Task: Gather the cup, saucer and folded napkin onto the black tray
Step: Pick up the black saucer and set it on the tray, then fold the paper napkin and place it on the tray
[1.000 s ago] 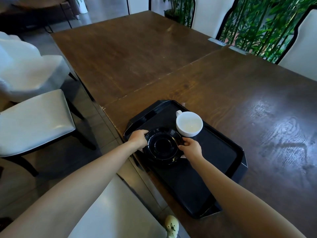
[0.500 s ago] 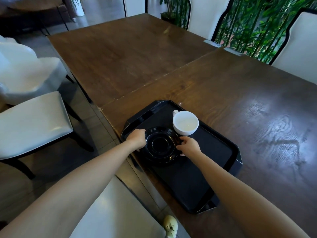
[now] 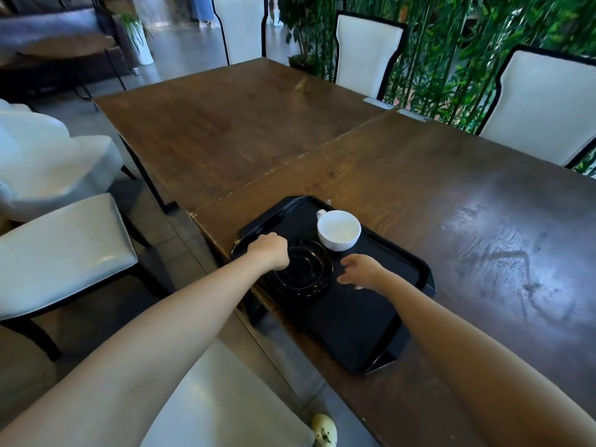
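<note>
A black tray (image 3: 354, 321) lies at the near edge of the brown wooden table (image 3: 435, 188). On its far part stands a white cup (image 3: 338, 230), upright, its handle pointing away to the left. In front of the cup a glossy black saucer (image 3: 306, 269) rests on the tray. My left hand (image 3: 270, 251) is curled over the saucer's left rim. My right hand (image 3: 363, 271) hovers just right of the saucer with its fingers apart and holds nothing. A small white sliver (image 3: 358, 288) shows under that hand; I cannot tell whether it is the napkin.
White-cushioned chairs stand at the near left (image 3: 58, 253) and right below me (image 3: 225, 398); more chairs (image 3: 541, 104) line the table's far side in front of green bamboo. A second table (image 3: 242, 124) abuts on the left.
My right hand has let go of the saucer's right rim and moved a little to the right, fingers spread. The left hand stays on the saucer. The view has tilted up.
</note>
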Tool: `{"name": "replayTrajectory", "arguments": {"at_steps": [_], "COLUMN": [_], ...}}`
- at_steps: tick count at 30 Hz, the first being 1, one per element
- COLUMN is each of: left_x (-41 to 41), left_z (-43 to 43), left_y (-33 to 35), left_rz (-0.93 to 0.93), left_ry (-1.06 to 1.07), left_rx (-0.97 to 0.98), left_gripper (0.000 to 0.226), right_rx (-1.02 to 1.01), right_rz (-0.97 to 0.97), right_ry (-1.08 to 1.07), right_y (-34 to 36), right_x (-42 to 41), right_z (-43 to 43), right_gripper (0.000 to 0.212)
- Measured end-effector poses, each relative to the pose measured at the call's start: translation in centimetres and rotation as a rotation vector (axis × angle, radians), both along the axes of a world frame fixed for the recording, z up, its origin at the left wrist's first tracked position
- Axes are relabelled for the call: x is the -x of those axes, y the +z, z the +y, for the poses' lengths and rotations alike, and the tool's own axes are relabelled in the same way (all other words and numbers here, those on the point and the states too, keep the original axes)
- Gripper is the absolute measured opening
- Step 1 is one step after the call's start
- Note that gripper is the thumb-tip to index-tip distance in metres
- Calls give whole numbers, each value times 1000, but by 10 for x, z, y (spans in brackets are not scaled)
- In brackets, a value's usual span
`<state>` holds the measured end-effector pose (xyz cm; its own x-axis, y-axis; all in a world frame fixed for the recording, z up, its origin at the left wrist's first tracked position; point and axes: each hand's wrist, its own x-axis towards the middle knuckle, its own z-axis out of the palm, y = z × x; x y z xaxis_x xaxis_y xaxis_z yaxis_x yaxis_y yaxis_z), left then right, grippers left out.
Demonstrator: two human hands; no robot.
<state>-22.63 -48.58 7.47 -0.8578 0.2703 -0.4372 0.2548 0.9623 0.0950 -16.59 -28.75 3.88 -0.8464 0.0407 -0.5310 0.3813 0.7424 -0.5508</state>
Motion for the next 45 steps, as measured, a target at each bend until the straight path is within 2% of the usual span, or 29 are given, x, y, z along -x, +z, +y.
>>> {"name": "replayTrajectory", "arguments": {"at_steps": [1, 5, 8, 11, 14, 16, 26, 32, 38, 45], "left_x": [-5, -28, -47, -70, -95, -115, -201, -258, -323, -408], "left_z": [1, 9, 18, 36, 60, 77, 178, 245, 294, 313], "left_y": [4, 16, 25, 31, 36, 39, 37, 26, -1, -77], "left_rz": [-16, -131, -178, -166, -162, -177, -313, -376, -268, -164], "left_ry": [-19, -108, -182, -233, -276, -326, -492, -540, -638, -760], "left_rx": [-7, -51, -89, -149, -212, -218, -234, -255, -250, -136], "left_gripper": [19, 42, 24, 29, 48, 52, 56, 55, 49, 59], "right_rx": [-53, -149, -178, -172, -161, -180, -226, -221, -236, -427], "right_rz": [8, 18, 7, 30, 46, 39, -30, -5, 17, 0], "right_ry": [49, 141, 151, 100, 31, 2, -156, -310, -395, -322], "right_y": [6, 30, 39, 42, 40, 40, 46, 37, 14, -38], "right_x": [-6, -37, -68, -104, -142, -165, -281, -360, -419, -457], "right_z": [2, 9, 19, 33, 50, 63, 142, 198, 246, 271], "right_gripper": [54, 54, 55, 54, 56, 57, 58, 52, 47, 55]}}
